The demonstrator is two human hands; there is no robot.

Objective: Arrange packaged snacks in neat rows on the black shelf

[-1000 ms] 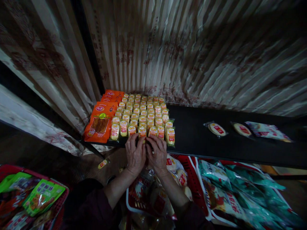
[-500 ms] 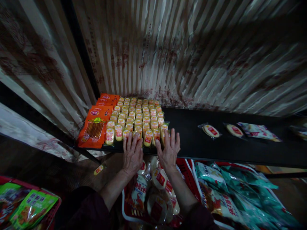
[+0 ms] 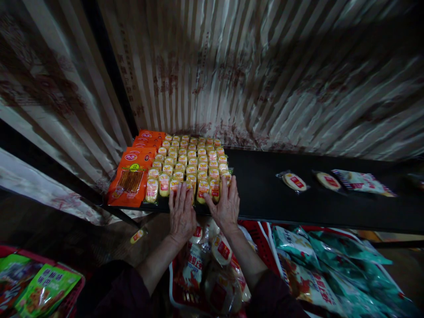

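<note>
Fingers (image 3: pixel 180 196) of the left hand (image 3: pixel 183 216) are held straight and close together, tips laid on the front row of small yellow packs (image 3: pixel 191 169). Those of the right hand (image 3: pixel 225 207) are spread, thumb wide of the rest, over that row's right end. No grip is seen; whether a pack is pinched cannot be told. The block of packs is stood on the left part of the black shelf (image 3: pixel 298 204), beside orange pouches (image 3: pixel 129 176).

Risks, judged: the whole block could be skewed if pressed harder by one hand. The front orange pouch, lying close to the edge, could be nudged off by a sideways push. A single front pack could be tipped over the edge, its wrap being slick, or popped up by too tight a squeeze.

Counts: one curtain (image 3: pixel 185 66), one shelf. Three baskets: left (image 3: pixel 79 285), middle (image 3: pixel 170 282), right (image 3: pixel 271 236). Teal bags (image 3: pixel 294 243): several, overlapped, not countable. Orange pouches: one in full, more stacked behind. Green pouches (image 3: pixel 49 287): two. Striped bag (image 3: pixel 364 182): one. Round packs (image 3: pixel 294 181) on the shelf: two. Yellow packs: seven across the front, about forty overall; one more on the floor (image 3: pixel 112 245).
</note>
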